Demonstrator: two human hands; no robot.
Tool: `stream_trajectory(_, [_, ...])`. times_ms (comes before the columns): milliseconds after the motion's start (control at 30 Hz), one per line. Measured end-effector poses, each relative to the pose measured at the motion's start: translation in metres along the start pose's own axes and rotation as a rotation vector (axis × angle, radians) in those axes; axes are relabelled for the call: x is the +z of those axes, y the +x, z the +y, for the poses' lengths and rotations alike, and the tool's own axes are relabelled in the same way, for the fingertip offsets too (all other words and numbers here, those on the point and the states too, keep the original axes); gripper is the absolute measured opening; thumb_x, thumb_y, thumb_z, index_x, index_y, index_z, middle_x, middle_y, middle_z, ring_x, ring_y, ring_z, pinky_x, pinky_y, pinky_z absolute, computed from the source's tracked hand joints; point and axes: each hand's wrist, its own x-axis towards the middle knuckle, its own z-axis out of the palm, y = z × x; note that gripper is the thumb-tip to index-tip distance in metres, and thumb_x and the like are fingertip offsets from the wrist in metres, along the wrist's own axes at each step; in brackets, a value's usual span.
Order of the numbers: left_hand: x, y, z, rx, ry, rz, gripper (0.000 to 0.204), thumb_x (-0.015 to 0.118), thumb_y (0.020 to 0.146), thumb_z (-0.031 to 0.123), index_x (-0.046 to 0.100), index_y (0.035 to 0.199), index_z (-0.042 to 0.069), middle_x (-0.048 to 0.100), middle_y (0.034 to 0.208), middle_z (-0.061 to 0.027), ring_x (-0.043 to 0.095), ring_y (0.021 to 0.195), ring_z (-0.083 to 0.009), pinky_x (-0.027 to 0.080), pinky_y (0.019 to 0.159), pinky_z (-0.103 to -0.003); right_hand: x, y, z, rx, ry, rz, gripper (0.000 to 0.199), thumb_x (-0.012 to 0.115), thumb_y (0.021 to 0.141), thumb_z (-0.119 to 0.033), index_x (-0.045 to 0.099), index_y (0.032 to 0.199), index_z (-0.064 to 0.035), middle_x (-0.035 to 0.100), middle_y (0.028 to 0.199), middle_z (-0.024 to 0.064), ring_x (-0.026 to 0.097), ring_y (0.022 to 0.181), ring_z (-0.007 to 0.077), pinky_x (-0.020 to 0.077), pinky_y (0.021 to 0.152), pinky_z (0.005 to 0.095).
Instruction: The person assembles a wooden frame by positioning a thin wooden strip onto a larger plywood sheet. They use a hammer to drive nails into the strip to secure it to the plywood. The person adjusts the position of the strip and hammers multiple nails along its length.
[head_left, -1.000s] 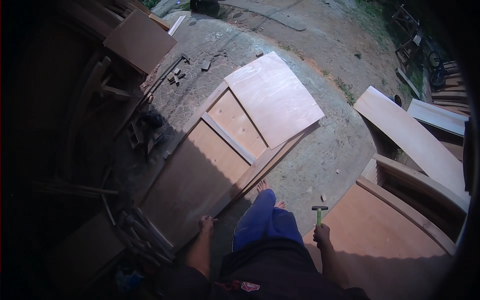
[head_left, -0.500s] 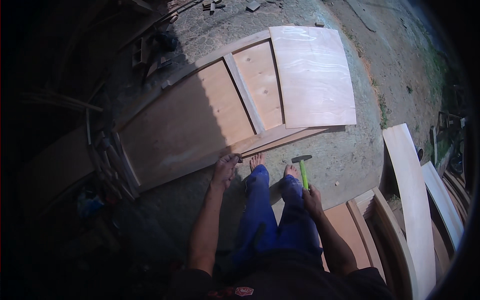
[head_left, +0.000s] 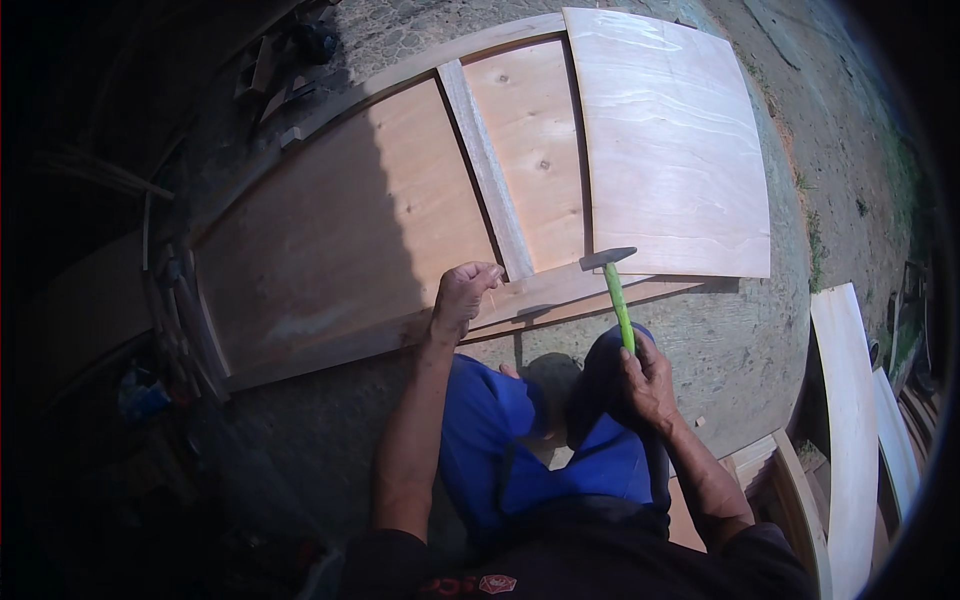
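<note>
My right hand (head_left: 650,382) grips the green handle of a hammer (head_left: 617,298), its dark head upright above my right knee. In the picture the head overlaps the near edge of a pale plywood sheet (head_left: 680,150). My left hand (head_left: 462,300) is closed in a pinch over the near rail of a wooden frame; whatever its fingers hold is too small to name. The frame holds a plywood panel (head_left: 320,230) crossed by a wooden crosspiece (head_left: 484,165). The plywood sheet lies over the frame's right end.
Long boards (head_left: 848,420) and other wooden pieces are stacked at the lower right. Scrap wood (head_left: 190,320) lies in shadow beyond the frame's left end. A small block (head_left: 290,137) rests by the far rail. Cracked concrete (head_left: 395,35) extends behind.
I have lowered myself, with my knees now bent. Both hands are nearer the frame, and the hammer has come up toward the plywood sheet's near edge.
</note>
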Motion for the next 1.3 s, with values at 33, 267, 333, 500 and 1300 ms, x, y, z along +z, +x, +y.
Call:
stream_trajectory(33, [0.003,0.014,-0.004,0.041,0.036,0.0,0.02,0.068,0.096,0.02,0.072,0.096,0.0,0.065,0.079,0.0005,0.045,0.052,-0.0019,0.033,0.043,-0.02,0.003,0.016,0.004,-0.04,-0.02,0.021,0.039,0.06,0.101,-0.017,0.055,0.134,0.0032,0.066,0.093,0.0133,0.062,0.084,0.0149,0.0515,0.076,0.0305])
stream_trajectory(267, [0.001,0.102,-0.087,0.278,0.222,0.045,0.023,0.068,0.095,0.025,0.073,0.093,0.002,0.059,0.071,0.0024,0.047,0.057,-0.0054,0.036,0.05,-0.024,0.031,0.107,0.071,-0.251,-0.045,0.189,0.04,0.062,0.099,-0.021,0.057,0.133,0.0011,0.068,0.091,0.0163,0.065,0.08,0.0209,0.0527,0.074,0.0352])
stream_trajectory(333, [0.01,0.104,-0.095,0.221,0.295,0.03,0.022,0.067,0.096,0.025,0.073,0.095,0.004,0.057,0.068,0.0024,0.045,0.053,-0.0055,0.034,0.045,-0.025,0.033,0.118,0.075,-0.258,-0.072,0.23,0.041,0.062,0.099,-0.022,0.057,0.133,0.0004,0.068,0.09,0.0172,0.065,0.079,0.0218,0.0526,0.073,0.0359])
stream_trajectory(500, [0.026,0.11,-0.099,0.072,0.407,0.019,0.025,0.062,0.097,0.027,0.075,0.099,0.005,0.055,0.064,0.001,0.046,0.049,-0.0077,0.035,0.042,-0.028,0.028,0.109,0.062,-0.266,-0.108,0.226,0.032,0.06,0.1,-0.022,0.057,0.124,-0.0012,0.066,0.085,0.0159,0.065,0.076,0.0233,0.0509,0.069,0.0378])
stream_trajectory(1300, [0.021,0.166,-0.114,0.176,1.056,-0.209,0.035,0.06,0.091,0.037,0.076,0.1,0.008,0.073,0.09,-0.0174,0.072,0.089,-0.0314,0.053,0.08,-0.04,0.043,0.152,0.062,0.036,-0.307,-0.312,0.057,0.049,0.102,-0.017,0.027,0.153,-0.0038,0.063,0.107,0.0362,0.061,0.099,0.0529,0.0475,0.087,0.0579])
